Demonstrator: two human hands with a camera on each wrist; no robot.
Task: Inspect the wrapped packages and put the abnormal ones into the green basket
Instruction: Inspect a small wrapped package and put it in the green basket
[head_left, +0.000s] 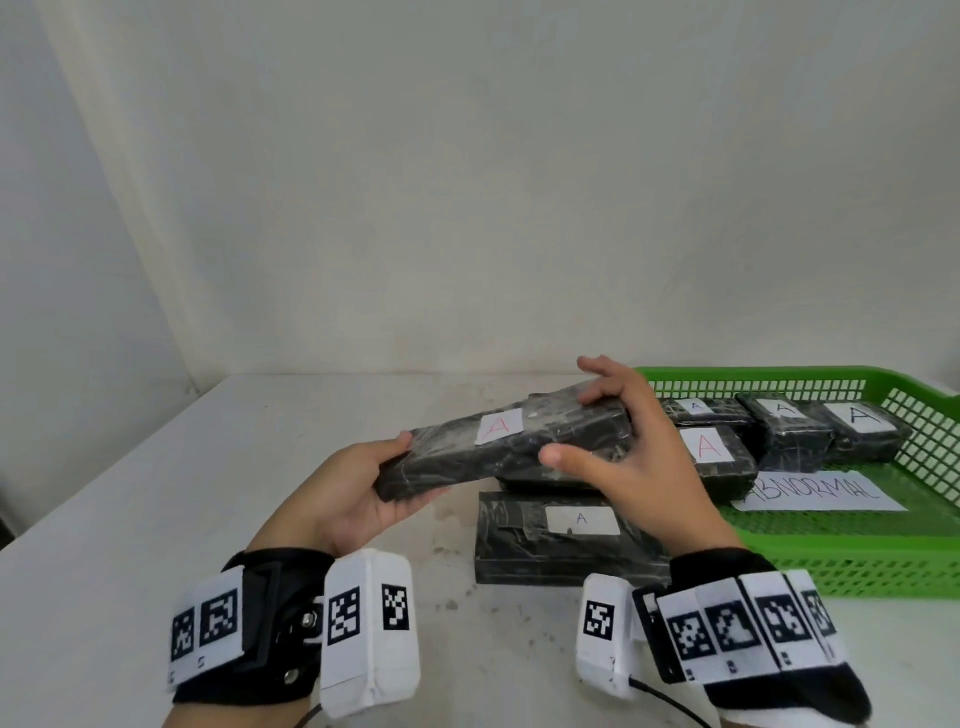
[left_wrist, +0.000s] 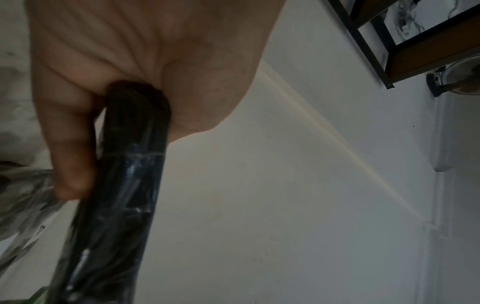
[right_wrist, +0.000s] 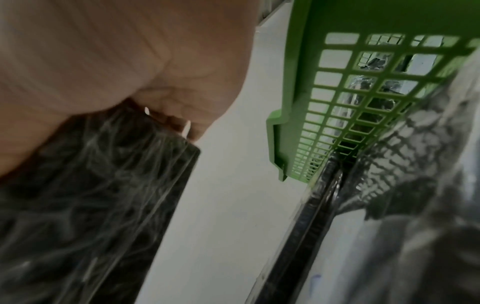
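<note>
A black film-wrapped package (head_left: 457, 452) with a red "A" label is lifted at a slant over the white table. My left hand (head_left: 410, 470) grips its near left end, thumb on top and fingers beneath; the left wrist view shows that end (left_wrist: 124, 185) pressed into the palm. My right hand (head_left: 576, 423) holds the right end, fingers curved over the far edge and thumb against the near side; the right wrist view shows the wrapped surface (right_wrist: 91, 205) under the palm. The green basket (head_left: 857, 566) stands at the right, holding several labelled packages, one marked with a red "A" (head_left: 722, 462).
One package with a black "A" label (head_left: 561, 540) lies flat on the table (head_left: 156, 519) below the held one, and another (head_left: 545, 486) lies partly hidden behind it. A paper sheet reading "ABNORMAL" (head_left: 815, 491) lies in the basket. The basket's mesh wall (right_wrist: 298, 102) is close to my right wrist.
</note>
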